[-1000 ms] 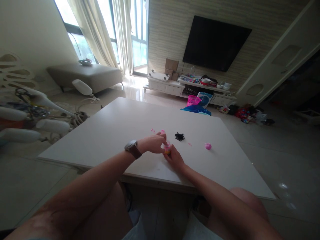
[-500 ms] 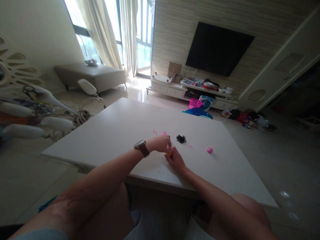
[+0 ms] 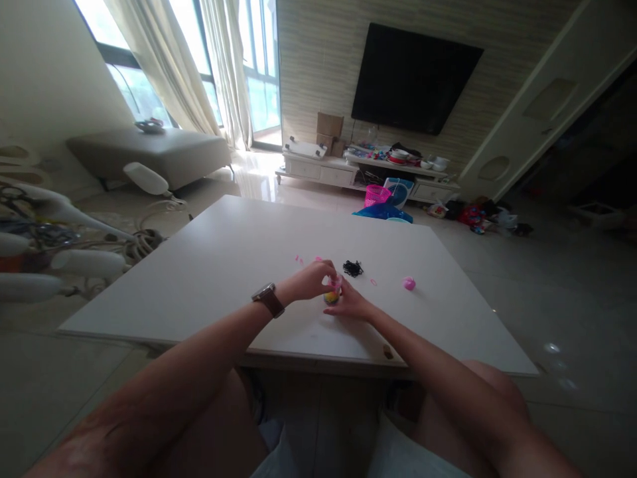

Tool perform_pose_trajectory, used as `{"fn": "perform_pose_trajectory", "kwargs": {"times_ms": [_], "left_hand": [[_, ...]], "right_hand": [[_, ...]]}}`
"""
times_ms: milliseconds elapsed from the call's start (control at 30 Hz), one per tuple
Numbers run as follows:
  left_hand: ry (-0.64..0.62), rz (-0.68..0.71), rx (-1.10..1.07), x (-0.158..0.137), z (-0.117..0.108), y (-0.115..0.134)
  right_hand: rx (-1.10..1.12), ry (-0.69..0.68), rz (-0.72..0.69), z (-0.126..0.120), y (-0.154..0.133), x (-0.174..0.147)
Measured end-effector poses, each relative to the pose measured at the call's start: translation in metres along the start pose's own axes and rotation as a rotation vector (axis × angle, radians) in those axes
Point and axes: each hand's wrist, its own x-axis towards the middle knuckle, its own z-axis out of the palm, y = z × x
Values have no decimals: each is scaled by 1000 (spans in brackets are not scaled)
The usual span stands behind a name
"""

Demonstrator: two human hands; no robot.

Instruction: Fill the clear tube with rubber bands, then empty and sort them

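Note:
A small clear container with yellow and pink inside stands on the white table. My right hand is wrapped round its right side. Over the container's top is my left hand, its fingertips pinched at the pink opening; whatever they grip is too small to make out. A pile of small black bands lies just beyond my hands. To its right are a thin pink band and a round pink piece. Small pink bits lie beyond my left hand.
A brown mark or small object is by the table's front edge. Past the table are a pink basket, a blue item and a low TV cabinet. A white lamp with several arms stands at the left.
The container now shows more upright between my hands, with its yellow contents visible. My right hand has opened slightly around its side. The head view has shifted.

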Motion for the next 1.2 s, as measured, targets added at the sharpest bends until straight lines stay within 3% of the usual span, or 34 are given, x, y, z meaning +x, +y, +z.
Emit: {"fn": "perform_pose_trajectory", "kwargs": {"times_ms": [67,100,233,333,500,633,767,867,900,967,1033,1200], "left_hand": [[10,-15,11,0,-1,-1],[9,-21,22,0,-1,-2],[30,-42,46,-2,0,-11],[57,-66,-3,-4,2,-14],[6,-88,-9,-7,0,-17],[-64,-137,-68,-8,-10,-42],[-1,-392,42,-12,-21,-88],[33,-512,158,-16,-24,-118],[15,-524,165,-17,-23,-126],[-44,-531,158,-17,-17,-136],[-65,-539,170,-15,-8,-143],[46,-593,210,-4,23,-155]], "right_hand": [[-124,-128,-13,-28,11,5],[-205,-122,11,-42,18,6],[-533,-41,329,-81,51,1],[-587,2,453,-85,65,-5],[-548,-3,457,-72,67,-4],[-501,-15,467,-65,64,1],[-435,-10,434,-64,47,10],[-345,47,324,-67,20,20],[-254,128,239,-68,10,23],[-79,266,118,-70,-9,27],[101,345,99,-70,-24,29],[376,359,108,-64,-47,32]]}}
